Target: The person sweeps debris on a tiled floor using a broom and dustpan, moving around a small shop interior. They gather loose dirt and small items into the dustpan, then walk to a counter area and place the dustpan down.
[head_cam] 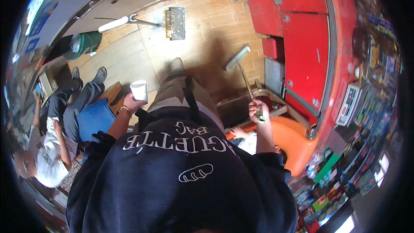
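My left hand (131,104) holds a white disposable cup (139,91) upright near my left thigh; its contents cannot be made out. In my right hand (259,111), out to the right of my body, is the handle of a broom (238,59) with a narrow, pale head. That head points forward, and whether it touches the floor is hard to tell. Ahead on the wood-look floor (212,16) lies a grey dustpan (178,24) with a yellow toothed edge and some debris on it. Its long handle ends in a white grip (113,24), pointing left.
A person (51,158) sits at left beside a blue seat or box (95,116). Another person's hand (238,132) shows by an orange chair (292,145). Red cabinets (304,51) line the right side; a green bin (88,43) stands ahead left.
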Demonstrator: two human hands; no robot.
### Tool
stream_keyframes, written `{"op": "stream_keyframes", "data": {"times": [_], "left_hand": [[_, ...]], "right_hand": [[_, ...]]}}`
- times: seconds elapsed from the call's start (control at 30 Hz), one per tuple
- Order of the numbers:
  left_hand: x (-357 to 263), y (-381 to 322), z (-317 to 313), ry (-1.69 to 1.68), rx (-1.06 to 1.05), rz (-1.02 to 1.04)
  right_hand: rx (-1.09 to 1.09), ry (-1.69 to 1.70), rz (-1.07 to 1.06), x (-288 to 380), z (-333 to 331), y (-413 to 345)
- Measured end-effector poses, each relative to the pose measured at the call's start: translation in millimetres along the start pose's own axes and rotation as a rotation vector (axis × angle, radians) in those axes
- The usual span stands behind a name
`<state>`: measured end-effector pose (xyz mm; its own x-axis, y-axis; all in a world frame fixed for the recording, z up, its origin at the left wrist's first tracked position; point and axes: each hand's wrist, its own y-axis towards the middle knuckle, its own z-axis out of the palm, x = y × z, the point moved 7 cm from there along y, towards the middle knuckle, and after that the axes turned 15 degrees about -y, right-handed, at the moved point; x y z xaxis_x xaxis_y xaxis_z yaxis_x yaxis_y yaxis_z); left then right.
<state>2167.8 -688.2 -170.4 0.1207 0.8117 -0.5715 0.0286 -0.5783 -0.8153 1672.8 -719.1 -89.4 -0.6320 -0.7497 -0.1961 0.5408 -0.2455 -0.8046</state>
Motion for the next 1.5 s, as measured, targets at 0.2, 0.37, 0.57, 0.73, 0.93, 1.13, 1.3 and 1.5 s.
{"op": "stream_keyframes", "data": {"times": [0.2,0.37,0.57,0.73,0.93,1.13,1.3,1.5], "left_hand": [[12.9,-24.1,-14.5,-0.009,-0.116,-0.110],[22.8,-56.0,-9.3,-0.167,-0.200,-0.056],[98.3,-99.5,47.7,-0.588,-0.329,-0.251],[137.3,-168.7,137.7,-0.847,-0.661,-0.343],[170.5,-227.1,268.9,-1.208,-0.819,-0.486],[191.6,-260.2,317.9,-1.393,-0.930,-0.510],[235.9,-282.1,353.0,-1.532,-1.106,-0.411],[313.0,-299.9,375.4,-1.532,-1.173,-0.476]], "right_hand": [[-0.513,-0.482,-0.314,45.6,19.1,125.3],[-0.179,-0.550,0.029,22.3,89.2,180.5],[-0.611,-1.099,-0.199,63.7,96.4,59.8],[-0.441,-1.611,0.308,67.2,122.3,-18.2],[-0.263,-2.176,0.634,47.4,177.7,-10.5],[0.058,-2.874,0.872,-53.2,206.9,57.7],[0.255,-2.759,1.007,-167.4,197.1,88.9],[0.179,-2.307,1.000,-316.6,167.5,124.8]]}}
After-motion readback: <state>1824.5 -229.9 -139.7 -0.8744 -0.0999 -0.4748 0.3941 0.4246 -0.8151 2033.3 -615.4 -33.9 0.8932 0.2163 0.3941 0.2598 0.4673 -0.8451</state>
